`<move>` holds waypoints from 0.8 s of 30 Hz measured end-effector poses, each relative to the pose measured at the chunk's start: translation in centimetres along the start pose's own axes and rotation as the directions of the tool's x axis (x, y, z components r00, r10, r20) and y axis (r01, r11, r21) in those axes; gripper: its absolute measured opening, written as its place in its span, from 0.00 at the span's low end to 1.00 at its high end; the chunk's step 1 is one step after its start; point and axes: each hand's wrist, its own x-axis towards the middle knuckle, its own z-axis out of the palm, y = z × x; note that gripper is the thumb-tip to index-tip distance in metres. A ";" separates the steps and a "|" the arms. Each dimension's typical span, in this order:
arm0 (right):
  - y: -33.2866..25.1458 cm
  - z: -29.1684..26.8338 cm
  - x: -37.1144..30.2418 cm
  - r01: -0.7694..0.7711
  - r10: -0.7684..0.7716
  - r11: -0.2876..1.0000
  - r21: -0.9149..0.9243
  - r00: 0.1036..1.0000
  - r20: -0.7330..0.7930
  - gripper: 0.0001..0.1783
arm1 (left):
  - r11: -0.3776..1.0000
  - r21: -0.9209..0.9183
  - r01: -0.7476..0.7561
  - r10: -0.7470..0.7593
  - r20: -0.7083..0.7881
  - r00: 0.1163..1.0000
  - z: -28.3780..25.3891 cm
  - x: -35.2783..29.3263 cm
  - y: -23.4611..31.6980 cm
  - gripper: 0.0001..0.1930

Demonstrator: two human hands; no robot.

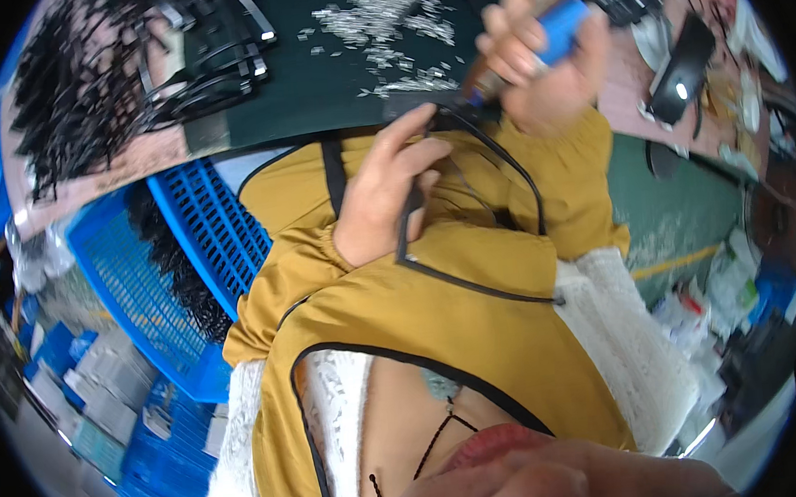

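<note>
My left hand (380, 194) is closed around a thin black eyeglass frame (514, 162), held just off the table's front edge. The frame's two slim arms stretch out to the right over my mustard-coloured smock. Above and to the right, my right hand (552, 76) grips a blue-handled tool (564, 31) that looks like a power screwdriver. Its narrow tip slants down left, close to the frame and my left fingertips. Motion blurs this hand, and whether the tip touches the frame cannot be made out.
Small shiny metal pieces (382, 14) lie scattered on the dark green mat (285, 90). Black slender parts (74, 100) pile up at left, beside stacked black frames (218, 53). Blue baskets (206, 216) stand below left. A black glossy object (683, 67) rests at right.
</note>
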 end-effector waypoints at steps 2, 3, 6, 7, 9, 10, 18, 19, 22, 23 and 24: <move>-1.2 0.3 -1.4 -0.114 0.107 0.990 0.087 0.991 0.084 0.25 | 1.000 0.023 -0.010 0.010 -0.007 1.000 -0.1 0.2 0.1 0.17; -1.7 0.3 -1.8 -0.180 0.173 0.983 0.045 0.975 0.136 0.27 | 1.000 0.017 0.024 -0.023 -0.033 0.999 -0.3 0.3 0.2 0.16; -4.0 -0.5 -2.0 -0.165 0.165 0.986 -0.030 0.986 0.003 0.27 | 0.990 0.137 -0.022 0.040 -0.131 0.991 -2.5 0.5 0.7 0.19; -4.7 -1.1 -1.7 -0.102 0.105 0.994 0.049 0.992 -0.069 0.26 | 0.980 0.184 -0.070 0.114 -0.239 0.964 -4.2 0.2 1.0 0.17; -6.1 -2.4 -0.8 0.040 -0.047 0.998 -0.042 0.981 -0.187 0.23 | 0.990 0.142 0.004 0.059 -0.436 0.898 -8.6 -0.7 2.1 0.14; -6.4 -3.1 -0.5 0.069 -0.095 0.990 -0.121 0.970 -0.225 0.22 | 0.865 0.452 0.217 0.106 -0.589 0.801 -10.4 -1.6 3.4 0.13; -6.3 -6.8 -0.3 0.123 -0.172 0.975 -0.185 0.945 -0.279 0.25 | 0.840 0.020 0.543 -0.287 -0.831 0.476 -15.7 2.2 -1.1 0.40; -6.3 -6.9 -0.4 0.127 -0.179 0.973 -0.193 0.942 -0.284 0.25 | 0.925 -0.034 0.378 -0.213 -0.871 0.443 -15.5 3.5 -2.7 0.42; -6.4 -6.8 -0.6 0.142 -0.196 0.971 -0.195 0.935 -0.296 0.25 | 0.686 0.612 0.394 0.340 -0.748 0.570 -15.5 4.4 -4.7 0.40; -6.3 -6.7 -0.6 0.175 -0.223 0.969 -0.175 0.921 -0.318 0.26 | 0.604 0.765 0.223 0.455 -0.561 0.691 -15.6 4.6 -4.9 0.32; -6.2 -6.6 -0.7 0.181 -0.225 0.970 -0.160 0.920 -0.322 0.28 | 0.552 0.817 0.165 0.285 -0.370 0.884 -15.6 4.4 -4.8 0.28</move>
